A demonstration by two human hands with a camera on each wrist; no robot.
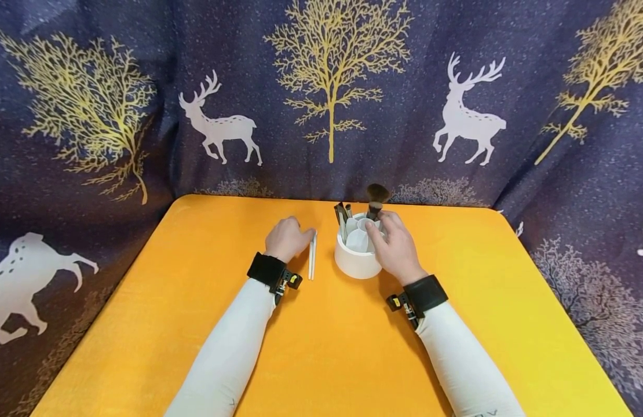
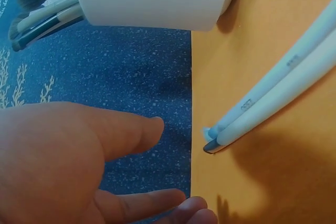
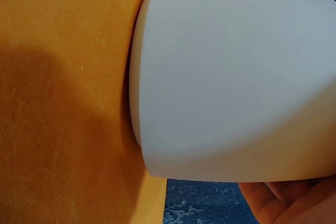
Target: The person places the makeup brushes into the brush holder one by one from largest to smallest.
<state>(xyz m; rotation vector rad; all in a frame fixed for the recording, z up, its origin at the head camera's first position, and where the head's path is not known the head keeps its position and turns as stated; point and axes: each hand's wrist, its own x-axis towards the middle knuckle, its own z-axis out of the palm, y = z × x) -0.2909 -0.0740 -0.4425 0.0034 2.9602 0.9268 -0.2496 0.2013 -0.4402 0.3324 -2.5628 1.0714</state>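
Note:
Two slim white brushes (image 1: 312, 258), with small printed marks on their handles, lie side by side on the orange table. My left hand (image 1: 289, 238) hovers beside their far ends; in the left wrist view its thumb and fingers are spread apart, with a gap to the brush tips (image 2: 211, 142). To the right stands a round white brush holder (image 1: 355, 263) with petal-shaped compartments. Several makeup brushes (image 1: 375, 200), some dark and fluffy, stand in it. My right hand (image 1: 397, 246) grips the holder's right side, thumb at the rim and fingers around the outer wall (image 3: 236, 77).
The orange table (image 1: 327, 347) reaches back to a dark blue curtain (image 1: 217, 174) printed with white deer and yellow trees. The holder stands near the table's far edge, and both forearms come in from the front.

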